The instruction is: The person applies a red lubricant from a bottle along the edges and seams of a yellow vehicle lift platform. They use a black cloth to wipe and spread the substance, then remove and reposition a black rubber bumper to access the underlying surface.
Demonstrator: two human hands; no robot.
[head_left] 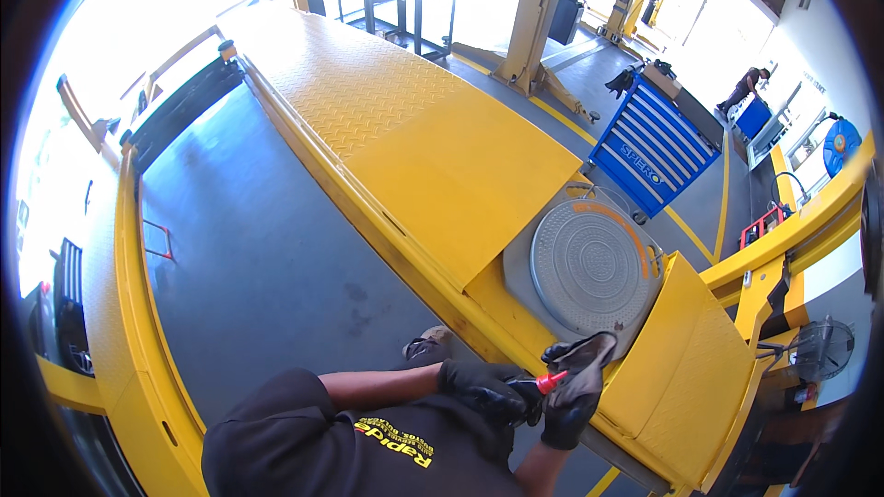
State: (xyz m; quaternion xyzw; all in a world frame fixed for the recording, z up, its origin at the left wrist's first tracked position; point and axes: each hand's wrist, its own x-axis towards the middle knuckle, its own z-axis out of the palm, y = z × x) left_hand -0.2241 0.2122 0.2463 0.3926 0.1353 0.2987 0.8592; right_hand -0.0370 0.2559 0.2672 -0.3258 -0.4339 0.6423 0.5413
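Observation:
Both my hands wear black gloves and are close together over the near edge of the yellow lift runway (419, 207). My left hand (488, 393) is closed round a dark object with a red tip (551, 381); the rest of it is hidden by the fingers, so its kind cannot be told. A dark grey-brown rag (587, 359) is in my right hand (569, 412), bunched up against the red tip. Just beyond the hands, a round grey turntable plate (597, 262) with a dotted top lies in the runway's recess.
Right of the plate is a yellow sloped panel (686, 368). Beyond the runway stand a blue tool cabinet (656, 143) and a lift post (532, 23). A second runway (115, 285) lies left. A fan (822, 350) is at right; a person (744, 87) stands far back.

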